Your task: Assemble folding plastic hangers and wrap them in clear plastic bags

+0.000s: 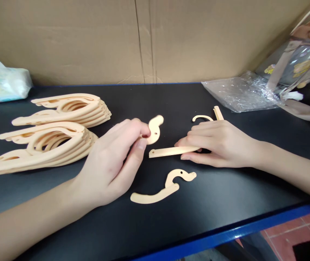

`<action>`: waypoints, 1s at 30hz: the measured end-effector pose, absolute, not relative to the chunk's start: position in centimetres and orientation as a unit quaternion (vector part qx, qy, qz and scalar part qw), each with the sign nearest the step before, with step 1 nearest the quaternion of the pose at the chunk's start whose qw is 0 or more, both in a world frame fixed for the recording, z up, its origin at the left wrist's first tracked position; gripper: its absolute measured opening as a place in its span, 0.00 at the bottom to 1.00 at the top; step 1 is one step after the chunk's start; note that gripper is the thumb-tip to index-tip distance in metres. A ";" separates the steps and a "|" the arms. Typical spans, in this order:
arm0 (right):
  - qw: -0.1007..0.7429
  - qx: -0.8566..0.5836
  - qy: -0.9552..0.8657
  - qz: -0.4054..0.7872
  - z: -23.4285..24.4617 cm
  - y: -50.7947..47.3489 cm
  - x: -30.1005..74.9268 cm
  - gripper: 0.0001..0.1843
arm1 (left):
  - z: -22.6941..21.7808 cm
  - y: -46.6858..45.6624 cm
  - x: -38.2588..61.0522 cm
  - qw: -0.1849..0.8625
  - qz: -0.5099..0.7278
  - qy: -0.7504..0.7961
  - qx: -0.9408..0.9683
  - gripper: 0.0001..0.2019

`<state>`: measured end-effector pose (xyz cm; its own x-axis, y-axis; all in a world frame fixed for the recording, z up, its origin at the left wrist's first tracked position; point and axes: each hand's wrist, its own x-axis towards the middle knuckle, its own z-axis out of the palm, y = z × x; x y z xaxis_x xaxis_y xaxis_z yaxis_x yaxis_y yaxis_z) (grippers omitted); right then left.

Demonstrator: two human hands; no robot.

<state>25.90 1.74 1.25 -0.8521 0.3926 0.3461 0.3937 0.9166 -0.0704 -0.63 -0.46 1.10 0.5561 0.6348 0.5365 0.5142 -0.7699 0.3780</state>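
Observation:
My left hand (114, 163) pinches a small curved cream plastic piece (154, 129) between thumb and fingers, just above the black table (225, 195). My right hand (217, 143) lies over a straight cream strip (168, 151), fingers closed around its right end. A hook-shaped cream piece (163, 188) lies flat in front of both hands. Behind my right hand sit a thin curved piece (202, 117) and a short straight piece (218, 112).
Two stacks of cream hanger-like parts (57, 134) lie at the left. A crumpled clear plastic bag (242, 92) and a packaged item (298, 61) sit at the back right. A cardboard wall (144, 40) stands behind. The table's blue front edge (252, 226) is near.

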 end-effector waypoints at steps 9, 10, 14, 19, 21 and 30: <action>0.175 -0.206 -0.963 -0.010 1.4 1.7 25.8 0.13 | 0.9 -0.1 -0.5 0.085 0.281 0.345 0.891 0.16; 0.176 -0.206 -0.962 -0.009 1.4 1.7 25.8 0.13 | 0.9 -0.1 -0.5 0.088 0.275 0.355 0.889 0.16; 0.173 -0.208 -0.963 -0.005 1.4 1.7 25.9 0.13 | 1.0 -0.5 -0.5 0.111 0.250 0.391 0.879 0.13; 0.165 -0.214 -0.963 -0.001 1.4 1.7 25.9 0.13 | 1.4 -1.1 -0.1 0.133 0.234 0.423 0.865 0.10; 0.163 -0.214 -0.963 -0.003 1.5 1.7 25.8 0.13 | 1.5 -1.1 -0.1 0.138 0.212 0.418 0.873 0.10; 0.157 -0.217 -0.963 -0.002 1.6 1.6 25.9 0.13 | 0.6 -0.3 -0.5 0.075 0.199 0.356 0.910 0.09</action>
